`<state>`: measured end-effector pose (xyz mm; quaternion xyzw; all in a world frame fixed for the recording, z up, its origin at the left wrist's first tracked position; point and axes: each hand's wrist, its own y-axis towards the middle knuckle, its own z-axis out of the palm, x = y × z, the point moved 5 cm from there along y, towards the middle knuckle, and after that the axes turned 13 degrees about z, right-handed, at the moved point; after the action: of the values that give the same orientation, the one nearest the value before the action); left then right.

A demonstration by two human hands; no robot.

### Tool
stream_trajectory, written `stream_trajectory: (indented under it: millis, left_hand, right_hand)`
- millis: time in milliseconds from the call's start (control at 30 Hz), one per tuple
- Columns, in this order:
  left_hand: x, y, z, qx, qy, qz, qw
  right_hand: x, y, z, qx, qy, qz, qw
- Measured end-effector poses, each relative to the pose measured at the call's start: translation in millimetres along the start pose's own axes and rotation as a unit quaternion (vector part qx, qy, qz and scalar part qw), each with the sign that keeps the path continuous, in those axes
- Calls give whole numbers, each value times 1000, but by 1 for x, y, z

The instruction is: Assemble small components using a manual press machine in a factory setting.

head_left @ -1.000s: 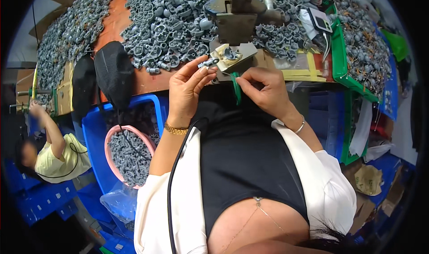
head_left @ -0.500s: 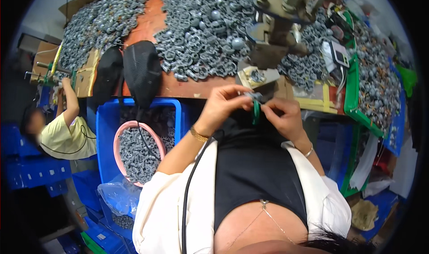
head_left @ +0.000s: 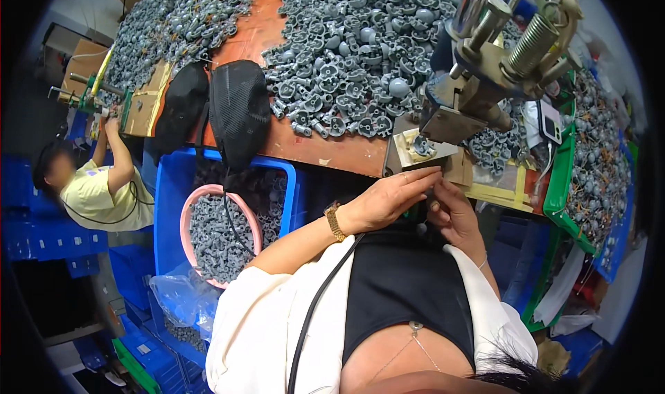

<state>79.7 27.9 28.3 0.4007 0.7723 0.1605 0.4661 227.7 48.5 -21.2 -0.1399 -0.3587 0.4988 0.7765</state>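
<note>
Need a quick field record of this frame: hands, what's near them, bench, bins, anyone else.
left hand: fingers stretched toward the small fixture block, by the bench edge
right hand: just under the left hand's fingertips; whether it holds anything cannot be told
fixture: tan block with a grey part seated in it, under a metal press
bench: orange-brown top heaped with grey moulded parts
bins: blue crate holding a pink basin of grey parts
other: black caps on the bench edge; co-worker in yellow shirt at far left

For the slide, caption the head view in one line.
Left hand and right hand meet below a small press, beside heaped grey parts.
</note>
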Motion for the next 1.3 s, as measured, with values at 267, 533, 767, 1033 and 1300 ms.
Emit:
stream_trajectory:
  millis: [267, 533, 767, 1033, 1300]
  left_hand:
    - [8, -27, -35, -106, -185, -184, 959]
    - [26, -64, -117, -196, 251, -224, 921]
    - [-7, -15, -45, -49, 51, -91, 993]
    - [15, -8, 1, -140, 40, -118, 982]
    - [59, 11, 23, -176, 102, -225, 953]
  right_hand:
    - [21, -16, 1, -143, -245, -196, 939]
    - [12, -6, 4, -172, -335, -290, 880]
    - [4, -3, 38, -93, -437, -229, 865]
    - [24, 7, 8, -170, -397, -258, 864]
    - [52, 14, -21, -290, -540, -375, 696]
